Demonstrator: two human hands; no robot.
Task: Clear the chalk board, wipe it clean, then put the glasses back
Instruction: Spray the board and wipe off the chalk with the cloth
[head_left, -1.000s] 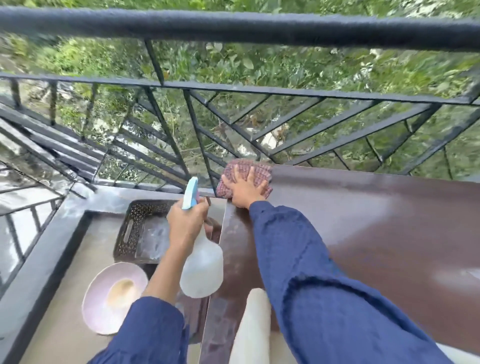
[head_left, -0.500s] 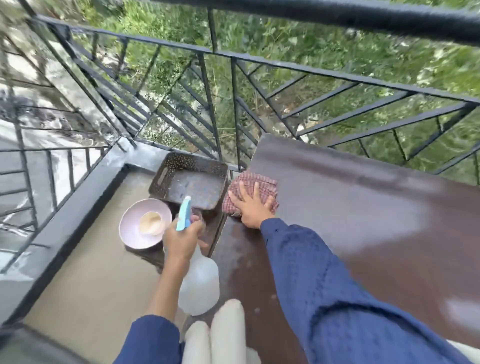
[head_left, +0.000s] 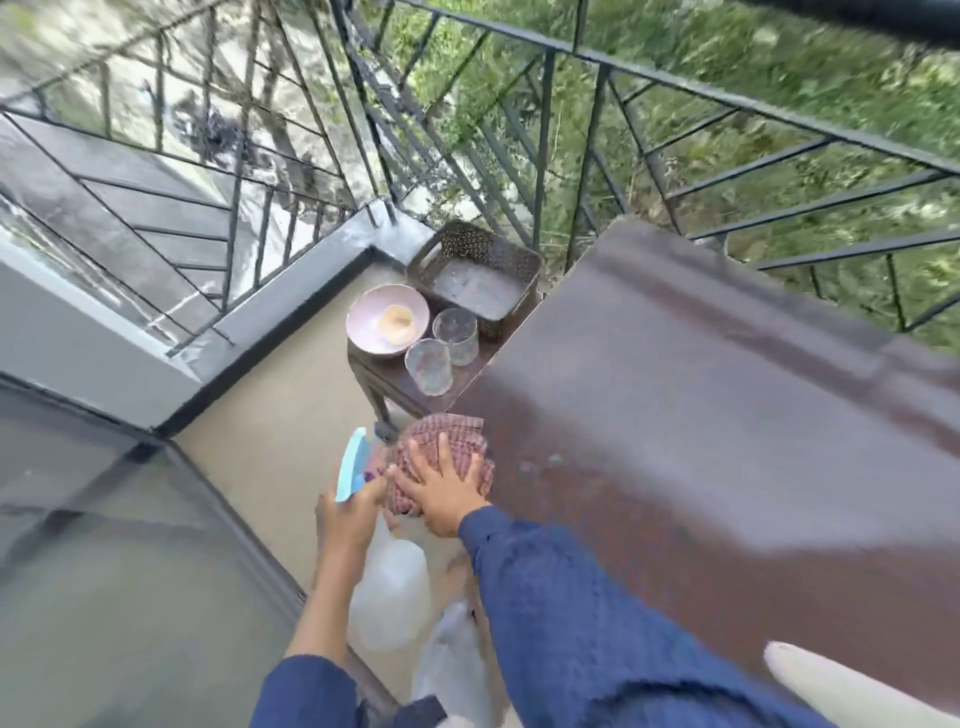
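1. Since the earlier frames the right hand (head_left: 447, 493) and cloth (head_left: 441, 457) have slid back along the left edge of the chalk board (head_left: 701, 415), toward the person; two glasses, hidden before, now show.
2. Chalk board: big brown bench top, surface bare, streaky and pale in patches, set against the black railing (head_left: 571, 130).
3. Small side bench (head_left: 395, 379) stands at the board's far left corner, carrying the woven tray (head_left: 467, 249), pink bowl (head_left: 387, 322) and both glasses.
4. Spray bottle (head_left: 387, 587), clear with a blue trigger, hangs off the board's edge; left hand (head_left: 348, 519) fingers are clamped round its neck.
5. Cloth is red checked, half over the board edge; right hand presses flat on it, fingers spread apart.
6. Glasses (head_left: 441, 348) stand upright, touching, just right of the bowl, off the board.
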